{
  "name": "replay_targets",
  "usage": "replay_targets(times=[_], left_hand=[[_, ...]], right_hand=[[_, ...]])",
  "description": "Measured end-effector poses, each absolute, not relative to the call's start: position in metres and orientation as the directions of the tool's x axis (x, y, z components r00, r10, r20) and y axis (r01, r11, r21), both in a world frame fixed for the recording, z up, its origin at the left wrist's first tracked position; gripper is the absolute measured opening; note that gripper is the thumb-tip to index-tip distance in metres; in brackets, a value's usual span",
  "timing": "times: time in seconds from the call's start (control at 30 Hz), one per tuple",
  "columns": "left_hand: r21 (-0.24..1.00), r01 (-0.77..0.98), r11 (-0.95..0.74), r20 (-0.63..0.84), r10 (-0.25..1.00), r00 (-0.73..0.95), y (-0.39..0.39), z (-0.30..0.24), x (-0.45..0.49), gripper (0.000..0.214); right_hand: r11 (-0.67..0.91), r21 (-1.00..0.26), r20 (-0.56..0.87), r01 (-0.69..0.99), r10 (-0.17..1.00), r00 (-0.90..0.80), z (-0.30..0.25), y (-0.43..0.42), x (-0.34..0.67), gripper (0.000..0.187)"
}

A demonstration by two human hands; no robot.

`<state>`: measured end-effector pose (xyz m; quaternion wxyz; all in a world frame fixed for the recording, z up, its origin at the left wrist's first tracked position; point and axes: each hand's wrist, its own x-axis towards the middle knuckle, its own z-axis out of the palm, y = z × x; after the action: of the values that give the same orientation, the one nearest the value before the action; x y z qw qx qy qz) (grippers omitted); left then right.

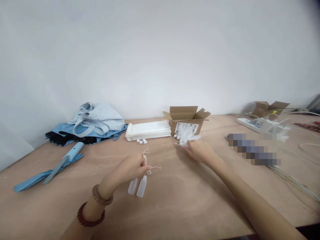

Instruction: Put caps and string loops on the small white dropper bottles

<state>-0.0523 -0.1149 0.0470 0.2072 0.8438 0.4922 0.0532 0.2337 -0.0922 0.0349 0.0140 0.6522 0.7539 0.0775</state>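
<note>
My left hand (132,166), with two beaded bracelets on its wrist, is closed in a pinch. A small translucent piece, apparently a plastic bottle (145,159), shows between thumb and finger, mostly hidden. Thin white cords (156,167) stick out around the fingertips. Just below lie two small translucent bottles (141,186) on the wooden table. Farther right, my right hand (200,150) has its fingers closed at the near edge of a heap of similar bottles (186,133); its fingertips are partly hidden against one of them. White cords also trail from the heap's left side.
Behind the heap stands an open cardboard box (185,116). A stack of white envelopes (150,129) and a few small white caps (142,141) lie left of it. A blue umbrella (75,151) and pale bag (100,116) are far left. Right are a power strip (260,125), cables and a pixelated object.
</note>
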Motion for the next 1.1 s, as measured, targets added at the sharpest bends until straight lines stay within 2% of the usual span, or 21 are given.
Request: replay_targets(times=[0.2, 0.27, 0.33, 0.43, 0.53, 0.63, 0.83, 0.97, 1.1], left_hand=[[0.403, 0.842, -0.359, -0.266, 0.834, 0.483, -0.118, 0.058, -0.059, 0.041], [0.41, 0.843, -0.348, -0.281, 0.831, 0.479, -0.121, 0.062, -0.059, 0.039], [0.411, 0.853, -0.32, -0.3, 0.837, 0.459, -0.124, 0.063, -0.058, 0.037], [0.39, 0.878, -0.278, -0.367, 0.827, 0.425, -0.127, 0.062, -0.055, 0.033], [0.39, 0.878, -0.279, -0.425, 0.791, 0.44, -0.13, 0.06, -0.052, 0.033], [0.383, 0.867, -0.317, -0.395, 0.793, 0.464, -0.132, 0.056, -0.046, 0.03], [0.396, 0.819, -0.416, -0.243, 0.812, 0.53, -0.133, 0.045, -0.042, 0.024], [0.422, 0.807, -0.413, -0.219, 0.818, 0.532, -0.129, 0.04, -0.045, 0.026], [0.395, 0.821, -0.413, -0.184, 0.839, 0.512, -0.125, 0.039, -0.048, 0.025]], right_hand=[[-0.004, 0.188, 0.204, 0.982, 0.978, -0.035, 0.03, -0.097, 0.227, 0.043], [0.011, 0.171, 0.258, 0.985, 0.965, -0.055, 0.027, -0.104, 0.214, 0.042], [0.183, 0.081, 0.239, 0.98, 0.951, -0.197, 0.022, -0.114, 0.196, 0.036], [0.565, -0.159, 0.207, 0.81, 0.821, -0.532, 0.014, -0.133, 0.167, 0.027], [0.69, -0.287, 0.21, 0.664, 0.722, -0.66, 0.006, -0.147, 0.147, 0.032], [0.724, -0.314, 0.261, 0.614, 0.688, -0.677, 0.001, -0.152, 0.141, 0.035], [0.797, -0.32, 0.3, 0.513, 0.599, -0.743, 0.003, -0.149, 0.142, 0.032], [0.805, -0.34, 0.33, 0.485, 0.586, -0.741, 0.001, -0.149, 0.141, 0.034], [0.784, -0.381, 0.35, 0.49, 0.613, -0.708, -0.004, -0.146, 0.141, 0.034]])
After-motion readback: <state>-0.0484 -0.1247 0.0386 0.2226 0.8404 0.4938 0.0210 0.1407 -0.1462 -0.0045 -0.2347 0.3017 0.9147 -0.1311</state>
